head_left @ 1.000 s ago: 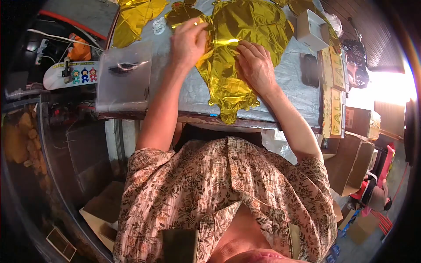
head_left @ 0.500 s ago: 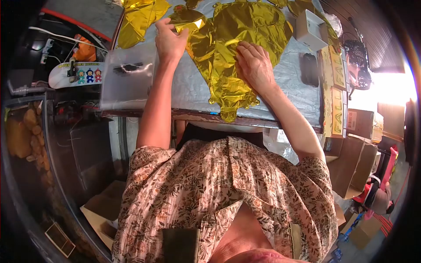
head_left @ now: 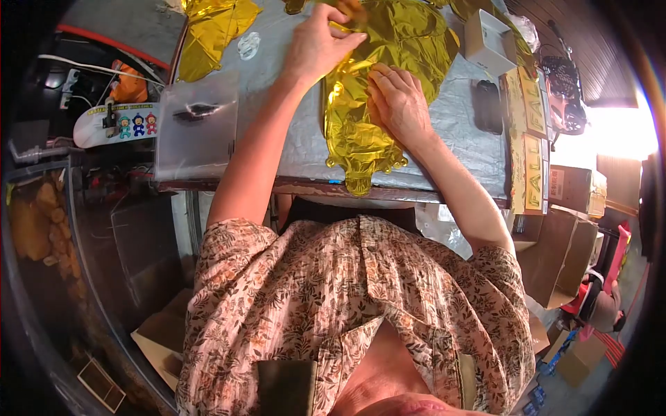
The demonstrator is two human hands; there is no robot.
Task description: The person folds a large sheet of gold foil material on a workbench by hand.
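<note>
A flat gold foil balloon (head_left: 357,142) lies on the table, its narrow knobbed end hanging over the near edge. My left hand (head_left: 320,47) is at the upper left part of the balloon, thumb and fingers closed on a fold of foil; the fingertips are partly blurred. My right hand (head_left: 400,104) rests on the middle of the balloon, fingers extended side by side and pressed on the foil, thumb mostly hidden. Another gold foil piece (head_left: 215,35) lies at the far left.
A clear plastic sleeve (head_left: 191,142) lies at the table's left. At the right are a white open box (head_left: 489,41), a dark oblong object (head_left: 488,106) and yellow lettered boxes (head_left: 533,173). A small clear plastic piece (head_left: 248,46) lies on the grey table cover (head_left: 284,156).
My left hand has moved right, folding the balloon's left flap inward over its middle. The table and the clear plastic piece now show at the left. My right hand stays nearly in place.
</note>
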